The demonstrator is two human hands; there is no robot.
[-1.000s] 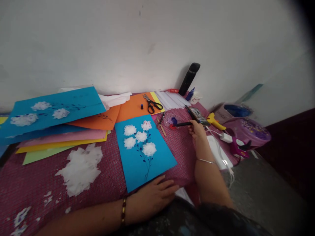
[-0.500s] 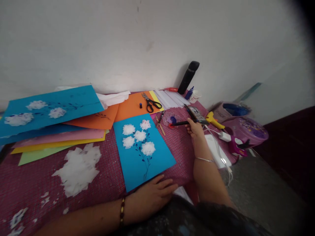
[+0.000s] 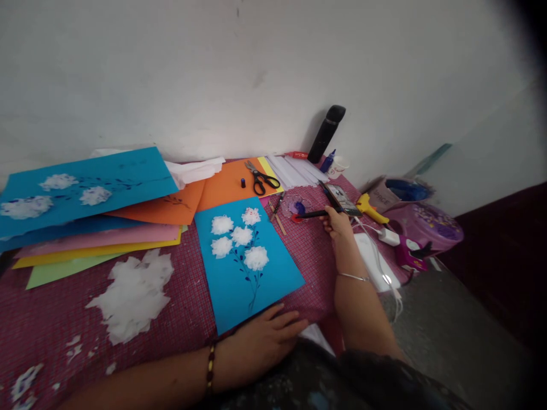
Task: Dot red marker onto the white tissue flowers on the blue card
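Observation:
My right hand (image 3: 336, 222) is closed around a black paintbrush (image 3: 314, 214). The brush tip reaches the red paint on a small clear palette (image 3: 304, 203), which also bears purple-blue paint. My left hand (image 3: 267, 339) lies flat, fingers spread, at the lower edge of a blue sheet (image 3: 273, 287). On that sheet are several white tissue-paper flowers (image 3: 256, 258) and painted dark stems with leaves; the topmost flower has red specks. Beside the palette lie a thin dark brush and a wooden stick (image 3: 279, 220).
Scissors (image 3: 261, 179) and a small blue cap (image 3: 243, 183) lie on orange paper. At left is a stack of coloured sheets (image 3: 102, 242) near crumpled tissue (image 3: 132, 296). A black bottle (image 3: 327, 134), paper cup (image 3: 338, 166), yellow glue gun (image 3: 371, 208) and cables are at right.
The view has shifted very slightly. My right hand keeps the paintbrush at the palette, and my left hand stays in place on the sheet's edge.

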